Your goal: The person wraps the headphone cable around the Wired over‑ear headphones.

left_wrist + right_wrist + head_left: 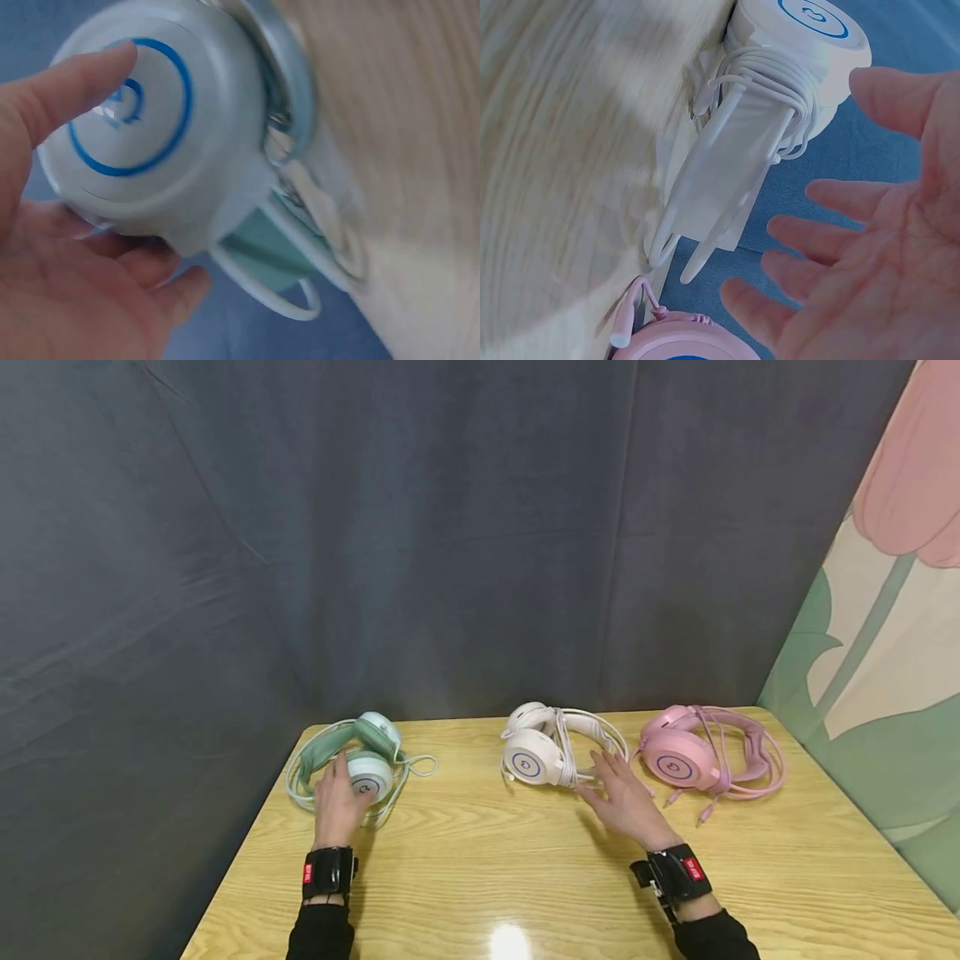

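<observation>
Black wristbands [327, 870] sit low in the head view. Lower left, the left hand [337, 806] grips the green headset [371, 770]; only its wrist view shows the thumb [67, 86] across the ear cup [165, 139]. Lower right, the right hand [630, 807] spreads, holding nothing, beside the white headset [527, 757].

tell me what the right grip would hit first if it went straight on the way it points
The white headset, probably its headband, just ahead of the right grip; depth is unclear, so it might pass above.
</observation>
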### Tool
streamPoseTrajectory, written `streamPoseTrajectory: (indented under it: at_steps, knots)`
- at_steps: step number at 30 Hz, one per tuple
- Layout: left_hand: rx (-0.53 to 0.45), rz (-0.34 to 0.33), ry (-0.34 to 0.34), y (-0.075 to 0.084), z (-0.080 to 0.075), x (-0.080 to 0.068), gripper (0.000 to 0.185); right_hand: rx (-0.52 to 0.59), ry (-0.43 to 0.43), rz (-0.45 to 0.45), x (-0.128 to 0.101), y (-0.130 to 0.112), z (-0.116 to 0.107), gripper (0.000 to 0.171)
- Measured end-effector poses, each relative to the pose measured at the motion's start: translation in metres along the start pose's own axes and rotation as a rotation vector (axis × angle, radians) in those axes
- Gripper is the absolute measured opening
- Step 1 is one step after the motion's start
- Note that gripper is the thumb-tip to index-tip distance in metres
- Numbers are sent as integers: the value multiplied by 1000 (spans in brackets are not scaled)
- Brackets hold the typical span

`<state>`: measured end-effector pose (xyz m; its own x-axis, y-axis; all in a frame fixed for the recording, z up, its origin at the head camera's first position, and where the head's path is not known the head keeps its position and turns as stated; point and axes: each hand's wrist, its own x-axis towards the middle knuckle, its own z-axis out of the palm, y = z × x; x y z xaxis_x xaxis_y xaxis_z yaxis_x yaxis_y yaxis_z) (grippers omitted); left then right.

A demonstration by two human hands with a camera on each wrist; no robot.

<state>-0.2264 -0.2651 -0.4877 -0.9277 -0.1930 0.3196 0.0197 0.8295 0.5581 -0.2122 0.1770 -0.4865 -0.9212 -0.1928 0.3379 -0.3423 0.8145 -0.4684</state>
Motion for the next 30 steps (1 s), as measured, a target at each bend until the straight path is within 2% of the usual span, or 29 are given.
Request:
streamPoseTrajectory:
  at_steps: [3, 6, 13, 19, 21, 24, 27, 30]
  knots:
    - [-12, -17, -6, -5, 0, 0, 85, 10, 5, -10, 0, -2, 1, 63]
    - [-28, 2, 4, -6, -1, 1, 79, 39, 2, -23, 0, -5, 2, 61]
    - [-62, 36, -47, 9, 5, 2, 67, 102, -10, -47, 3, -16, 10, 56]
    - [-73, 31, -36, 19, 14, 1, 64, 102, 2, -52, 2, -20, 15, 54]
    - [-79, 35, -66, 17, 11, 1, 66, 99, 1, -46, 2, -21, 14, 53]
    - [-74, 33, -152, 9, 3, 0, 69, 94, 1, -43, 2, -22, 13, 53]
    - [-21, 9, -247, 2, -4, -1, 68, 94, 8, -43, 2, -22, 13, 53]
    - [26, 4, -289, -2, -6, -1, 61, 94, 21, -42, 2, -23, 13, 53]
